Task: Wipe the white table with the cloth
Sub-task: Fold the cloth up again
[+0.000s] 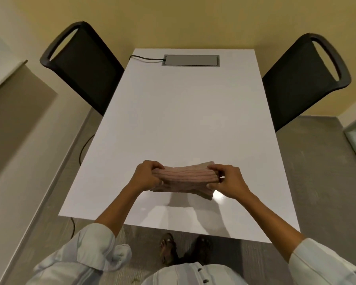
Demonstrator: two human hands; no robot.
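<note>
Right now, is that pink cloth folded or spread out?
Folded: the cloth is a thick bundle gripped by the left hand and right hand.

Cloth [185, 178] ends hidden inside both fists (perhaps folded underneath).

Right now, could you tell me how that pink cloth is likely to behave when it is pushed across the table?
The cloth is probably soft and floppy: it sags and bunches between the left hand and the right hand. Its ribbed knit suggests it is light and likely to crumple rather than slide flat. The white table looks glossy, so it should glide easily.
</note>
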